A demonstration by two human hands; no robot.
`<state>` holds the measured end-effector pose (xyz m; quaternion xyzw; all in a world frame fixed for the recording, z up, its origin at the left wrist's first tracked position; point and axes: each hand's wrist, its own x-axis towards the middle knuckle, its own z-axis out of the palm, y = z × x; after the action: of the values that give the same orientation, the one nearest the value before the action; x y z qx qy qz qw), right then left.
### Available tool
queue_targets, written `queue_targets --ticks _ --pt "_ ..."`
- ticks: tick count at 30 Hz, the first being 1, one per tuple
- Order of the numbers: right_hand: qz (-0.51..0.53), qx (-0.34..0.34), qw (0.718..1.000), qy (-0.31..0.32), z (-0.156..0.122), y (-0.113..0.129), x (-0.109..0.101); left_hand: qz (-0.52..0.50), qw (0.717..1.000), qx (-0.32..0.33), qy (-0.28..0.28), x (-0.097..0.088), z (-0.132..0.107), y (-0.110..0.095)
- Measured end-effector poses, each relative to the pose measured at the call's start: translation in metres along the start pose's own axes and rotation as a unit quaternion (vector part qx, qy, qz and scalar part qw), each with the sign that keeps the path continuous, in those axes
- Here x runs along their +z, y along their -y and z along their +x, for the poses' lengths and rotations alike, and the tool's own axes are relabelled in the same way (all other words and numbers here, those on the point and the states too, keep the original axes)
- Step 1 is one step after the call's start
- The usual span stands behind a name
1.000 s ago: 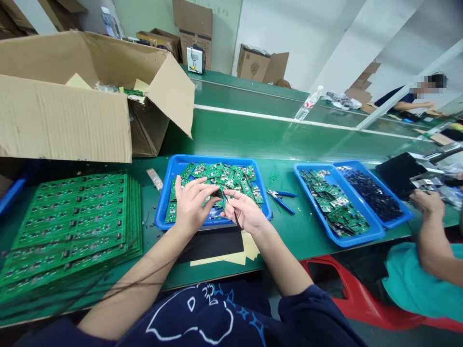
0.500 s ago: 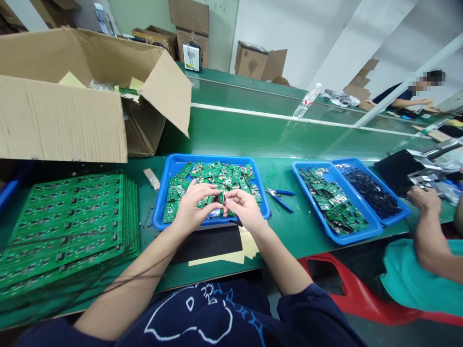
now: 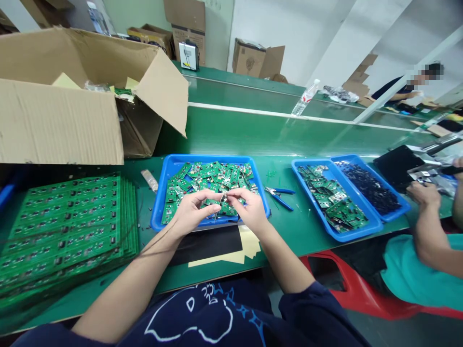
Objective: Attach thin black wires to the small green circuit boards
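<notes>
Over a blue tray (image 3: 163, 180) full of small green circuit boards (image 3: 213, 173), both of my hands meet at one small circuit board (image 3: 221, 202), seen nearly edge-on. My left hand (image 3: 195, 209) is closed with thumb and index finger about its left side. Thumb and fingertips of my right hand (image 3: 248, 207) pinch it from the other side. Part of the board is hidden by the fingers. Blue-handled side cutters (image 3: 280, 196) lie on the green bench just right of the tray.
Stacked green circuit panels (image 3: 68, 226) are at left, below a large open cardboard box (image 3: 58, 120). Two blue trays (image 3: 340, 236) at right hold boards and small black parts (image 3: 371, 190). A co-worker's hand (image 3: 425, 193) is at far right. A water bottle (image 3: 306, 99) stands behind.
The board between my fingers has turned from showing its green face to nearly edge-on. My left fingers have curled in more; both hands stay over the tray.
</notes>
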<state>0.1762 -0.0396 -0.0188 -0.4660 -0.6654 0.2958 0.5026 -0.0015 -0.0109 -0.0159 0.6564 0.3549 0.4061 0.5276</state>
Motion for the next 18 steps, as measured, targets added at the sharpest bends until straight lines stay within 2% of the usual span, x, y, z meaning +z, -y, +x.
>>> queue_targets --ticks 3,8,12,15,18 --pt "-0.073 -0.05 0.996 -0.016 0.002 -0.003 -0.002 -0.012 0.999 -0.026 0.029 -0.001 0.001 -0.003" --pt "-0.131 -0.128 0.983 -0.005 0.004 -0.009 -0.008 -0.036 0.994 -0.088 0.054 -0.001 0.0 -0.005" --pt "-0.141 -0.183 0.973 -0.022 0.008 -0.007 -0.011 -0.009 0.996 -0.053 0.07 -0.006 0.001 -0.01" --pt "-0.116 -0.194 0.974 0.023 0.012 0.001 -0.014 0.012 0.997 -0.022 0.072 -0.012 0.002 -0.013" --pt "-0.078 -0.173 0.978 0.081 0.017 0.01 -0.018 -0.017 0.997 -0.026 0.065 -0.015 0.002 -0.015"
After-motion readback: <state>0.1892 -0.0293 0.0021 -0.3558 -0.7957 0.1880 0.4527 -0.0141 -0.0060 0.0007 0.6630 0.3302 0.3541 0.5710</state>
